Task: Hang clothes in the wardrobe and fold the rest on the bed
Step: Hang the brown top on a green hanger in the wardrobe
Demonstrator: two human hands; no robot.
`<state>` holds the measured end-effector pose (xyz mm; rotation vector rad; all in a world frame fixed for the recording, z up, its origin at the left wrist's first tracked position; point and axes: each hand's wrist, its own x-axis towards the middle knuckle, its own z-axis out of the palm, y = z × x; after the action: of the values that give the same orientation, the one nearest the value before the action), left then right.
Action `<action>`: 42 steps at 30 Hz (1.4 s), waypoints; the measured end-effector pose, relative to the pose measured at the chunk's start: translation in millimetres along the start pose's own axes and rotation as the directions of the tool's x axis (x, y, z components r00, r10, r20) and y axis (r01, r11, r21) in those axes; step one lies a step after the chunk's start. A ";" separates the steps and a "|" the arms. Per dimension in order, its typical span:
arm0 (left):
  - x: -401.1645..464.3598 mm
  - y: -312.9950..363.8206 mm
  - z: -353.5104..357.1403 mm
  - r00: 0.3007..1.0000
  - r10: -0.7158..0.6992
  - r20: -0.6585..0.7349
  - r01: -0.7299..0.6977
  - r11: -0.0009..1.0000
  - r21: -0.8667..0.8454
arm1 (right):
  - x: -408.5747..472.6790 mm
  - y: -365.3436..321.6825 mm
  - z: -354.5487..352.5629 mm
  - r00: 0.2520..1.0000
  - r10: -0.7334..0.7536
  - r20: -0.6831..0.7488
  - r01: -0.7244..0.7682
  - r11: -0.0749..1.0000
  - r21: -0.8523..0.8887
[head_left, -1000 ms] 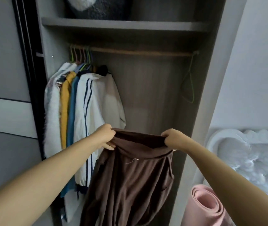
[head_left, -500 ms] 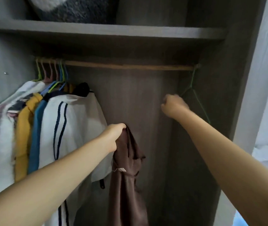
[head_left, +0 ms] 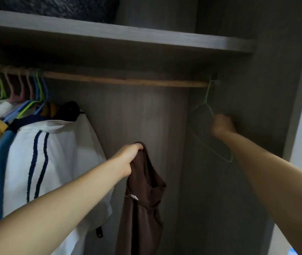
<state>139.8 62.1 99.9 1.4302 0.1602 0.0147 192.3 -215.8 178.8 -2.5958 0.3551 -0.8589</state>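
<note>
My left hand (head_left: 128, 159) grips the top of a brown garment (head_left: 142, 199), which hangs down limp in the middle of the open wardrobe. My right hand (head_left: 221, 125) is far inside at the right, its fingers curled round the upper arm of a bare green wire hanger (head_left: 208, 100). That hanger hangs by its hook at the right end of the wooden rail (head_left: 120, 80). The hanger's lower loop shows below my wrist.
Several hung clothes crowd the rail's left end: a white top with navy stripes (head_left: 54, 159), a blue one, a yellow one, on coloured hangers. A grey shelf (head_left: 128, 35) runs above the rail. The wardrobe's side wall (head_left: 267, 107) stands close at the right.
My right hand let go of the brown garment, reached right and took the green hanger. The garment now hangs from my left hand alone. The view moved closer and up.
</note>
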 end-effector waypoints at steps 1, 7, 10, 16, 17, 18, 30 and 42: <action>3.7 0.2 -5.1 1.000 -0.009 -0.007 0.009 1.000 -0.006 | -3.2 -3.5 4.9 0.999 0.009 -0.039 -0.007 0.998 0.065; 10.8 -17.9 -28.7 0.991 -0.130 0.031 0.129 0.991 0.048 | -77.5 7.3 62.0 0.952 -0.053 -0.300 0.210 0.828 0.519; 5.5 -35.3 -35.9 0.982 -0.183 0.054 0.175 0.976 0.130 | -109.8 0.0 81.3 0.985 0.010 -0.173 0.129 0.618 0.775; 4.7 -59.5 -57.2 0.923 -0.365 0.118 0.344 0.924 0.167 | -155.9 -53.6 48.6 0.993 0.044 0.106 -0.101 -0.102 0.990; 4.7 -60.7 -61.3 0.918 -0.380 0.117 0.357 0.917 0.177 | -163.9 -61.0 40.4 0.992 0.024 0.125 -0.117 -0.221 0.968; 5.2 -61.7 -65.4 0.916 -0.386 0.113 0.360 0.912 0.194 | -172.1 -67.7 33.2 0.990 0.008 0.138 -0.129 -0.305 0.944; -11.7 -24.8 -112.8 0.955 -0.274 0.116 0.238 0.938 0.251 | -233.1 -120.7 28.8 0.998 -0.023 0.064 -0.068 -0.356 0.932; -5.5 18.0 -179.0 0.988 -0.130 -0.079 0.137 0.986 0.090 | -269.2 -106.5 67.4 0.781 -0.407 0.475 -0.361 0.326 0.874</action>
<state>114.6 240.2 94.7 1.5121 0.3207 -0.0517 35.8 -7.5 35.6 -1.5056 -0.3557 0.0042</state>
